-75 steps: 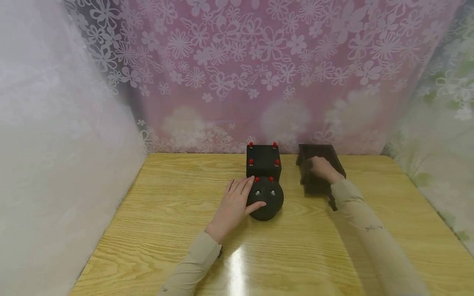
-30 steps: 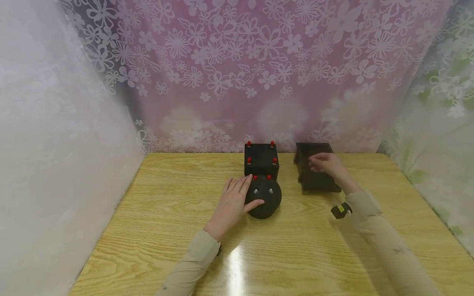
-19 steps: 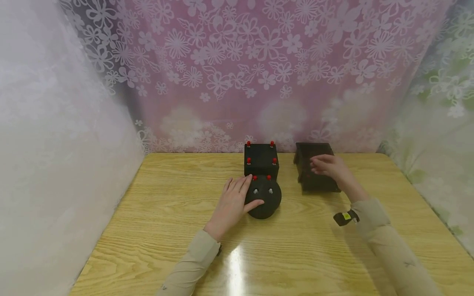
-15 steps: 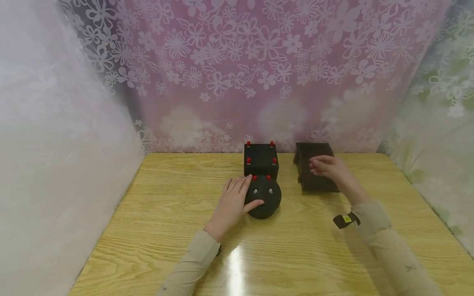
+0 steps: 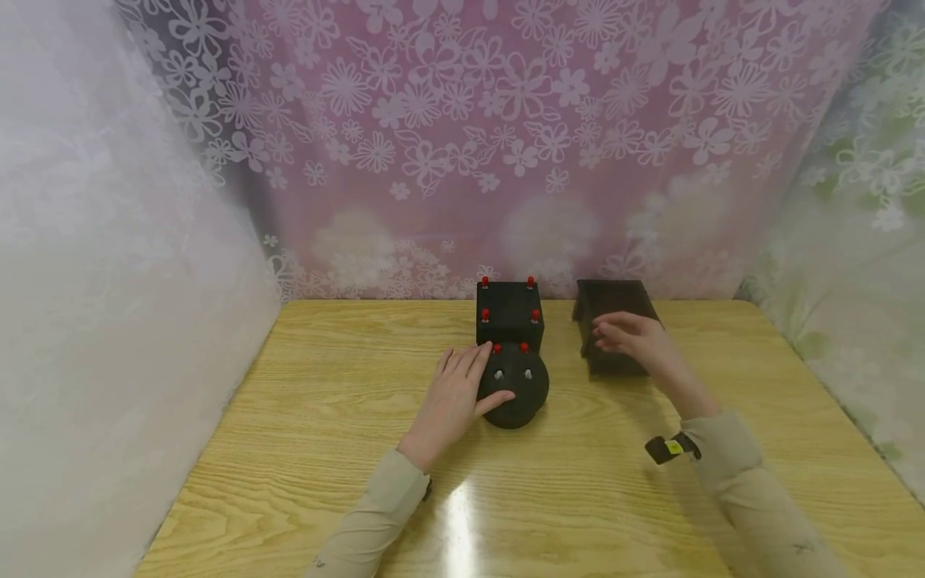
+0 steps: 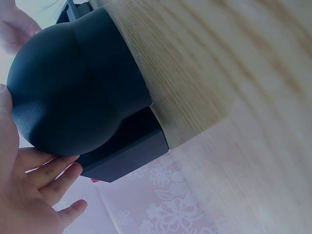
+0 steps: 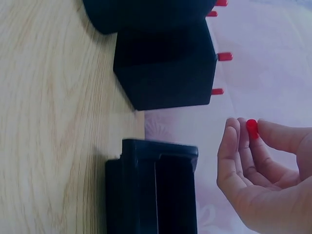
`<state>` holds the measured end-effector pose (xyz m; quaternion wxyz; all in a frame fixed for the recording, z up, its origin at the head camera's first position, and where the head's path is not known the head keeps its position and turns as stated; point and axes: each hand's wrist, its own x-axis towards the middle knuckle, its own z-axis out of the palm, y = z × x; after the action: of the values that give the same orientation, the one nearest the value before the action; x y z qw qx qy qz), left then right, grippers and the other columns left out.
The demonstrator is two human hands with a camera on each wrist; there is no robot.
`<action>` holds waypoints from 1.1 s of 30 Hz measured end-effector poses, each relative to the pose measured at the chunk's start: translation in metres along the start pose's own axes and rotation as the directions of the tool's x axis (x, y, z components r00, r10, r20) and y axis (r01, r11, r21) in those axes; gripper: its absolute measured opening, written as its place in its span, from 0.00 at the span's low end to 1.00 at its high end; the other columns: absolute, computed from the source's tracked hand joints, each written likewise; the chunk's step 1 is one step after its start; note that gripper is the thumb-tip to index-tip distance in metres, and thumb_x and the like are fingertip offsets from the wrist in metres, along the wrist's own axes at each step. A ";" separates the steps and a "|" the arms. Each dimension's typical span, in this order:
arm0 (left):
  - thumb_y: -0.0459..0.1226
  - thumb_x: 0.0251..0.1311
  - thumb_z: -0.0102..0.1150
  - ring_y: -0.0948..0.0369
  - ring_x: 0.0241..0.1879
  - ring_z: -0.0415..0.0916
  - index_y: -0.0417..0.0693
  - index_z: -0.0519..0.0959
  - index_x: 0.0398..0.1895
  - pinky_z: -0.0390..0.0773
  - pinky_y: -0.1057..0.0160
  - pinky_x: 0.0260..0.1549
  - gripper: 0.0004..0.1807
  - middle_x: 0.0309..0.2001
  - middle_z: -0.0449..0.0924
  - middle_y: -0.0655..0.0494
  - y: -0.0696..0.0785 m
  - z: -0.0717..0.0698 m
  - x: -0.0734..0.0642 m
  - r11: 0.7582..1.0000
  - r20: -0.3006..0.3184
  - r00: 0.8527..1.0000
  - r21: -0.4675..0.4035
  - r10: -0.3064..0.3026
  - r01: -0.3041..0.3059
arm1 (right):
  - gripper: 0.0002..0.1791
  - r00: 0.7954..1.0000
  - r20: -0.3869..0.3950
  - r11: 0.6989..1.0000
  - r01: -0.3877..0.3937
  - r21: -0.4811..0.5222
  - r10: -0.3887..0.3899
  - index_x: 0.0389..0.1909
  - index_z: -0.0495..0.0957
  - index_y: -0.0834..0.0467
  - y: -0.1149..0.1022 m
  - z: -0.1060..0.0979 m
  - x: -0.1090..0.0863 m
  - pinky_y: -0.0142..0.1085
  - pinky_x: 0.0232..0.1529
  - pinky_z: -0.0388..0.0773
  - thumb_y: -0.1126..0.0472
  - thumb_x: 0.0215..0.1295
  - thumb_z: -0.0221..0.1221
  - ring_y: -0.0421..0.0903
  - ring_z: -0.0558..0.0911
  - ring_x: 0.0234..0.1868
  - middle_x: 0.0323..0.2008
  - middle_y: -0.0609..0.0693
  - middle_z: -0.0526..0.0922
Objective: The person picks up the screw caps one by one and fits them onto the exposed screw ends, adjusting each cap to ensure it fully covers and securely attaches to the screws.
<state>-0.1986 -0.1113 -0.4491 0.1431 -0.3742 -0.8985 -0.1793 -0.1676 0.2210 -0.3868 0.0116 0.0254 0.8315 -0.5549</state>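
Observation:
My left hand rests against the left side of a black dome-topped housing, fingers along its edge and thumb across its face. Two bare silver switch levers stick out of the dome, below two with red caps. Behind it stands a black box with several red-capped levers on top. My right hand hovers in front of a black open bin. Between its thumb and fingertips it pinches a small red cap, plain in the right wrist view but not distinguishable in the head view.
The wooden table bears everything and ends at a pink floral curtain at the back. Pale curtains hang at both sides. The bin stands right of the box with a gap between them. A black wrist camera hangs below the right cuff.
My right hand was down in the bin earlier; it has drawn back and up, then shifted slightly left and nearer me, pinching a red cap. The left hand has stayed on the dome.

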 end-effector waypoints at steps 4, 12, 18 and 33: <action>0.65 0.67 0.51 0.52 0.71 0.65 0.43 0.61 0.78 0.60 0.46 0.74 0.47 0.71 0.70 0.46 0.000 0.000 0.000 1.000 -0.003 1.000 -0.002 0.002 -0.002 | 0.27 1.000 0.002 1.000 0.012 0.005 -0.012 0.66 0.71 0.69 -0.002 0.003 -0.003 0.29 0.53 0.80 0.52 0.78 0.54 0.39 0.85 0.48 0.51 0.43 0.82; 0.66 0.67 0.50 0.52 0.71 0.65 0.43 0.62 0.78 0.59 0.46 0.74 0.47 0.70 0.70 0.47 0.000 0.000 0.000 1.000 -0.003 1.000 0.000 -0.001 0.001 | 0.27 0.999 -0.006 0.999 0.042 0.025 -0.042 0.64 0.73 0.67 -0.012 0.015 -0.007 0.26 0.53 0.79 0.51 0.77 0.57 0.40 0.84 0.48 0.51 0.42 0.82; 0.65 0.67 0.51 0.52 0.71 0.65 0.43 0.62 0.78 0.57 0.47 0.75 0.47 0.71 0.70 0.46 0.000 0.000 0.000 1.000 -0.004 1.000 -0.003 -0.001 0.001 | 0.27 0.999 -0.017 0.999 0.033 0.032 -0.033 0.63 0.76 0.64 -0.014 0.029 -0.007 0.27 0.52 0.80 0.48 0.74 0.59 0.47 0.85 0.50 0.46 0.42 0.84; 0.65 0.67 0.51 0.52 0.71 0.66 0.44 0.62 0.78 0.55 0.48 0.76 0.47 0.70 0.70 0.47 0.001 0.000 0.000 1.000 -0.004 1.000 -0.008 -0.006 0.006 | 0.26 0.997 -0.010 0.995 0.071 0.068 -0.071 0.62 0.79 0.64 -0.026 0.060 -0.006 0.32 0.53 0.81 0.48 0.73 0.60 0.45 0.85 0.47 0.47 0.49 0.85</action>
<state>-0.1983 -0.1107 -0.4489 0.1429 -0.3717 -0.8986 -0.1842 -0.1638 0.1558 -0.3859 -0.0120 -0.0019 0.8123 -0.5830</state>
